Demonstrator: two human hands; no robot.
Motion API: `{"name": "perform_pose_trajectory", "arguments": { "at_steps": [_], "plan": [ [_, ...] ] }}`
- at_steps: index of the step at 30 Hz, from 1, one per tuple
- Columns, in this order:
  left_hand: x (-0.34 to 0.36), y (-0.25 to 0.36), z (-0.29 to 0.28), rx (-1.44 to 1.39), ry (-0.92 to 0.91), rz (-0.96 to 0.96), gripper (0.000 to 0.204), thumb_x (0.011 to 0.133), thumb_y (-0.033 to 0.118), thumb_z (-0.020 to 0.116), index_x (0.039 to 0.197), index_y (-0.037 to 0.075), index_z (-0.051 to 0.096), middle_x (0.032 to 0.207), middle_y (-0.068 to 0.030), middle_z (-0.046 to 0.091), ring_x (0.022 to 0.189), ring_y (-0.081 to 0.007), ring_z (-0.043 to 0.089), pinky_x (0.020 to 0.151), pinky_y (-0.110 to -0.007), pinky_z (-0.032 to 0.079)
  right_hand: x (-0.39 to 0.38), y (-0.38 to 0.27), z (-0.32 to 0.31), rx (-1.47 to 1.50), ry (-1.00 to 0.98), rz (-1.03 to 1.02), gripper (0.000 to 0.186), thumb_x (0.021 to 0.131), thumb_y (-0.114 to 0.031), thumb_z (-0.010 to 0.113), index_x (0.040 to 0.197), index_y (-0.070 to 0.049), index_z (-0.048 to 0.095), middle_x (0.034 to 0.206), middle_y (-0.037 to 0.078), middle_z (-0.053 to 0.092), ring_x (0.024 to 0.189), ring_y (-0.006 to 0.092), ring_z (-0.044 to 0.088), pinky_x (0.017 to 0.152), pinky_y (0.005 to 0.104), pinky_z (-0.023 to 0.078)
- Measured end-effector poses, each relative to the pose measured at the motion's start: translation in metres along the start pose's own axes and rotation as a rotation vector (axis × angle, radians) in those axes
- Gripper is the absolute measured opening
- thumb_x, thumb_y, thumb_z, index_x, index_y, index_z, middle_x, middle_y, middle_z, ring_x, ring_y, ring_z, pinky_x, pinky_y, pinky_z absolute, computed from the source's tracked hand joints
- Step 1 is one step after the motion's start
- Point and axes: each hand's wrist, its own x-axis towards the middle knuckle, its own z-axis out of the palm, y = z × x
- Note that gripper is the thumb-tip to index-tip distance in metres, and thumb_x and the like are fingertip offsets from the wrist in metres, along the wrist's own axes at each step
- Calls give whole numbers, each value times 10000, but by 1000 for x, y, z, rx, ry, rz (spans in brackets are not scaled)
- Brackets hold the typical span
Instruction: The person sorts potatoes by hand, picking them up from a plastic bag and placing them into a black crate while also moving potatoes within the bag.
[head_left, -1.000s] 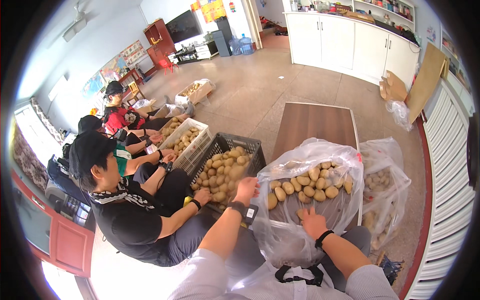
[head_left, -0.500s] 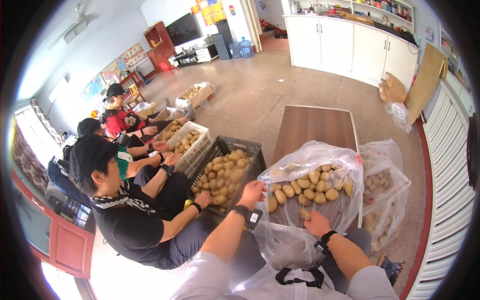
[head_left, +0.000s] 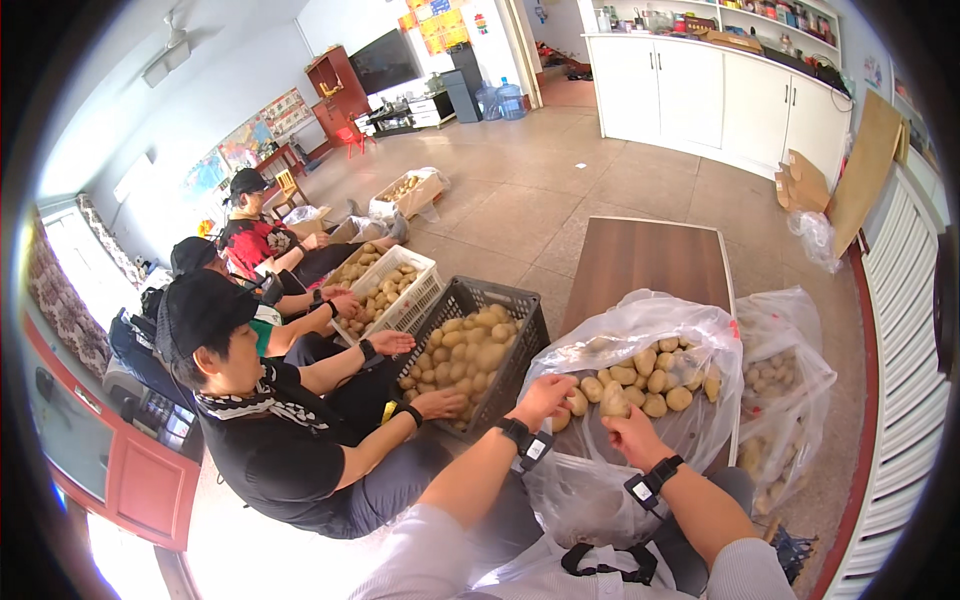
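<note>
Over the near end of the low brown table, my right hand (head_left: 632,437) grips a potato (head_left: 614,402), lifted in front of the other potatoes. My left hand (head_left: 547,400) is beside it, at the left edge of a clear plastic bag (head_left: 640,310). Its fingers are curled closed, and what they hold, if anything, is hidden. Inside the open bag lies a heap of loose potatoes (head_left: 655,380). Left of my left hand stands a dark grey slatted crate (head_left: 535,335) filled with potatoes (head_left: 460,350).
A second clear bag of potatoes (head_left: 775,375) stands right of the table (head_left: 650,265). At left, a co-worker in black (head_left: 270,450) reaches into the dark crate; two more people sit beyond. A white crate (head_left: 425,290) and a box (head_left: 425,195) of potatoes stand farther off.
My right hand has risen from the table with a potato. My left hand has shifted right, nearer to it. The neighbouring co-worker's near hand has moved over the dark crate's potatoes.
</note>
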Motion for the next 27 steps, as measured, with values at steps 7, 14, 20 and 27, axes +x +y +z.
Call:
{"name": "perform_pose_trajectory", "arguments": {
  "at_steps": [7, 14, 20, 27],
  "plan": [
    [-11, 5, 20, -206, -257, -34, 465, 941, 448, 578, 1209, 68, 553, 1145, -87, 613, 1006, -211, 616, 816, -369, 517, 2, -14, 37, 117, -148, 12, 317, 953, -424, 564, 994, -112, 525, 761, 12, 539, 541, 119, 454, 485, 271, 372],
    [-11, 1, 25, -357, -235, -74, 396, 970, 350, 557, 1229, 53, 525, 1172, -111, 600, 1056, -239, 614, 817, -428, 571, 7, -11, 42, -166, -153, -54, 424, 971, -503, 498, 889, -90, 545, 603, -7, 452, 494, 115, 419, 456, 271, 351],
    [-3, -7, 20, -418, -146, -81, 382, 963, 331, 569, 1218, 52, 515, 1150, -117, 602, 1050, -265, 620, 753, -471, 583, 15, -1, 33, -423, -94, -98, 492, 975, -471, 505, 789, -26, 599, 545, -1, 481, 457, 102, 450, 427, 284, 326],
    [9, 0, -7, -554, -42, -31, 389, 962, 334, 560, 1219, 51, 487, 1073, -132, 621, 840, -311, 675, 640, -430, 582, 24, 35, -8, -535, -92, -234, 390, 982, -318, 531, 715, -34, 540, 540, -10, 434, 432, 86, 385, 414, 268, 315]
  ]
}}
